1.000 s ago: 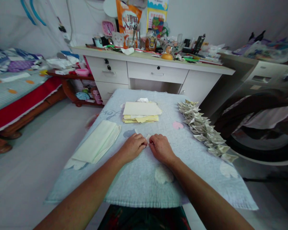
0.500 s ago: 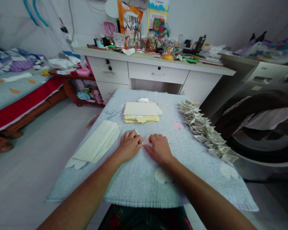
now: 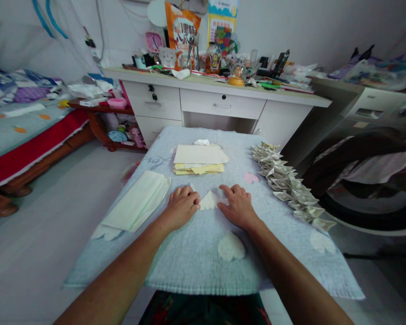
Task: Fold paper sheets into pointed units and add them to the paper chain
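Note:
A small white sheet of folded paper (image 3: 209,201), with a pointed top, lies flat on the cloth between my hands. Curled fingers of my left hand (image 3: 183,205) press down on its left end, hiding that part; a bit of white shows above the knuckles. My right hand (image 3: 238,206) rests just beyond the paper's right side, index finger and thumb spread apart and nothing held. Whether its thumb tip touches the paper, I cannot tell.
A stack of white and yellow paper (image 3: 200,155) sits ahead, with longer pale sheets (image 3: 137,201) at left. Rows of folded paper pieces (image 3: 287,183) line the right side of the cloth-covered table (image 3: 203,262). Beyond stand a cluttered desk (image 3: 203,101) and a front-loading washing machine (image 3: 375,108).
My right hand has slid right, off the folded paper, and its thumb and index finger have parted. More of the paper shows. My left hand stays in place.

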The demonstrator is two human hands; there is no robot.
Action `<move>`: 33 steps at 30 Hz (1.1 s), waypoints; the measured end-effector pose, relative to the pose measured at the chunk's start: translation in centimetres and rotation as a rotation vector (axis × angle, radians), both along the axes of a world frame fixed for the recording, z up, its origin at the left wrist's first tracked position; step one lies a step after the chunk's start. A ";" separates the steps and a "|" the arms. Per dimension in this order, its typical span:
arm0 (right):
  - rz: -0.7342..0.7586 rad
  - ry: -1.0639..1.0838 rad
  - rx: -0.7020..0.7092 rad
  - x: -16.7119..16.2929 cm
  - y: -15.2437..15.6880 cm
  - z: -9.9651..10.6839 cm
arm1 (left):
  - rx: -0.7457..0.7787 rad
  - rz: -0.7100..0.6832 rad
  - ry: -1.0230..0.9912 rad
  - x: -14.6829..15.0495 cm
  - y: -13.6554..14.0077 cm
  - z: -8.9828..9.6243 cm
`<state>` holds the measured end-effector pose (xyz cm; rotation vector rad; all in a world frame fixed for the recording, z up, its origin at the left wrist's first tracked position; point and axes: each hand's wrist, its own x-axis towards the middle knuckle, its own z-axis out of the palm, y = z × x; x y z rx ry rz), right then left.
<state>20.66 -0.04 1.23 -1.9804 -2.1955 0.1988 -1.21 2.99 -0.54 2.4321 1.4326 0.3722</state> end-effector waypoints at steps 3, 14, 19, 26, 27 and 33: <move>-0.027 -0.009 -0.050 2.0 0.2 0.1 | -0.012 0.000 -0.002 0.0 0.0 0.2; -0.015 0.197 0.094 3.8 0.6 0.6 | -0.023 -0.012 -0.035 0.2 0.0 0.6; 0.325 0.268 0.126 0.9 -0.2 0.7 | -0.014 -0.066 -0.087 0.3 0.2 0.5; 0.425 0.211 0.078 -0.8 -0.1 -0.5 | -0.030 -0.097 -0.114 0.0 0.3 0.7; 0.420 0.212 0.081 -0.8 0.0 -0.6 | -0.039 -0.104 -0.114 -0.1 0.3 0.8; 0.406 0.217 0.090 -0.7 0.0 -0.7 | -0.048 -0.138 -0.114 -0.5 0.4 0.9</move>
